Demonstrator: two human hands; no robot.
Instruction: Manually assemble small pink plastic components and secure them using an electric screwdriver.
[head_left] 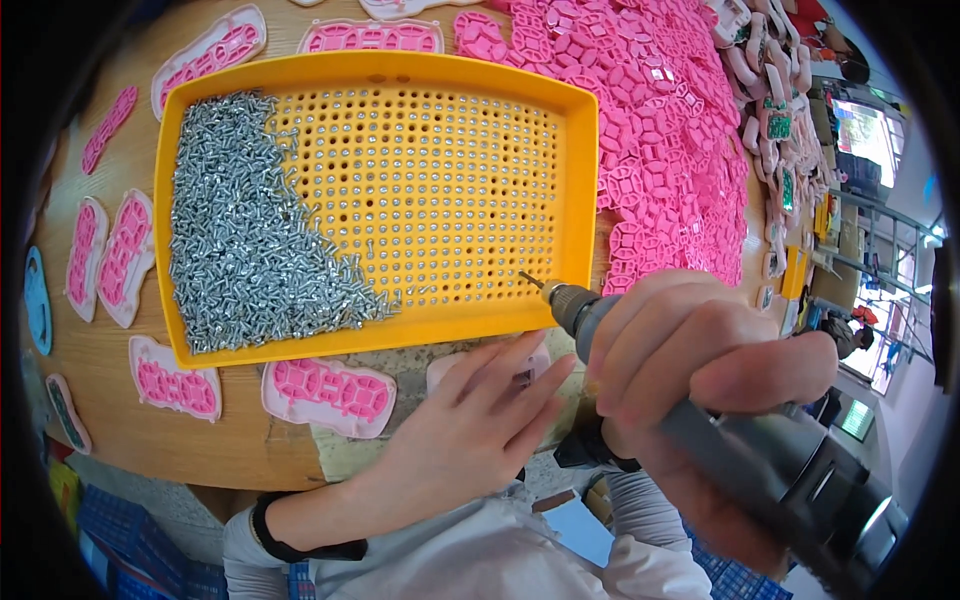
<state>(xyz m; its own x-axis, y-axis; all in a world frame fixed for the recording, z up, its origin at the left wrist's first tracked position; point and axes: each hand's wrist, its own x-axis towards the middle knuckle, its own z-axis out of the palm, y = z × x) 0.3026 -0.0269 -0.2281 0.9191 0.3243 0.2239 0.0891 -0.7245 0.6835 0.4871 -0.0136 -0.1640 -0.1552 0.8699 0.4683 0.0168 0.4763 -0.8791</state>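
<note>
My right hand (680, 350) is wrapped round a grey and black electric screwdriver (740, 440). Its thin bit (531, 280) points at the lower right of a yellow tray (585, 200), over the rows of holes; I cannot tell whether the tip touches a screw. Many of those holes hold screws standing head up, and a heap of loose silver screws (250, 240) fills the tray's left side. In front of the tray, my left hand (470, 410) rests with fingers stretched out over a pale plastic shell (447, 366), mostly hidden beneath it.
Pale shells with pink inserts (330, 393) lie round the tray on the wooden table (250, 450). A large pile of pink plastic frames (670, 150) covers the right side. Beyond it are pale shells with green circuit boards (778, 123). Blue crates (130, 530) stand at lower left.
</note>
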